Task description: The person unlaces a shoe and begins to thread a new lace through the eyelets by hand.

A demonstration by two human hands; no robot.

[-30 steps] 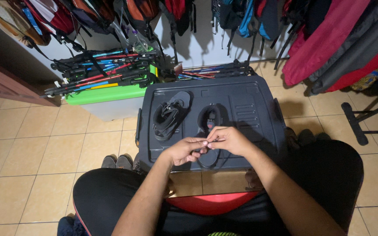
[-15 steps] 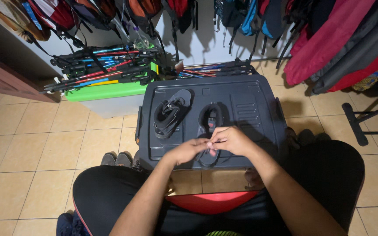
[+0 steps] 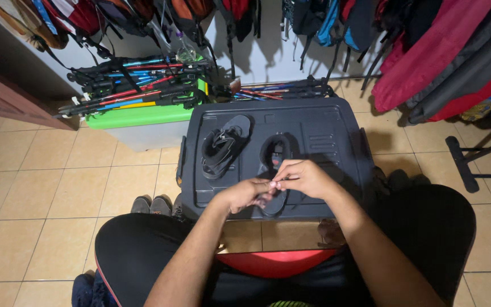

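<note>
Both hands meet over the near half of a dark plastic storage bin lid (image 3: 319,131), and what they pinch is hard to make out — the left hand (image 3: 247,194) and right hand (image 3: 307,177) press fingertips together on a small part of the black sandal (image 3: 274,170) lying under them, probably a strap, though the fingers hide it. Each hand is closed in a pinch on that sandal; its heel end is covered by the left hand and only the toe end shows clearly. A second black sandal (image 3: 224,146) lies free just to the left on the lid, tilted, apart from both hands. Compared with half a second ago the hands sit in nearly the same spot, fingertips drawn a little closer; the sandals have not shifted. The lid's right half is bare, giving room that way. Behind it a green-lidded box (image 3: 137,116) carries a bundle of trekking poles (image 3: 132,94), and hanging backpacks (image 3: 325,23) are cut off by the top edge. A pair of grey shoes (image 3: 150,204) stands on the tiled floor (image 3: 41,193) beside the left knee.
</note>
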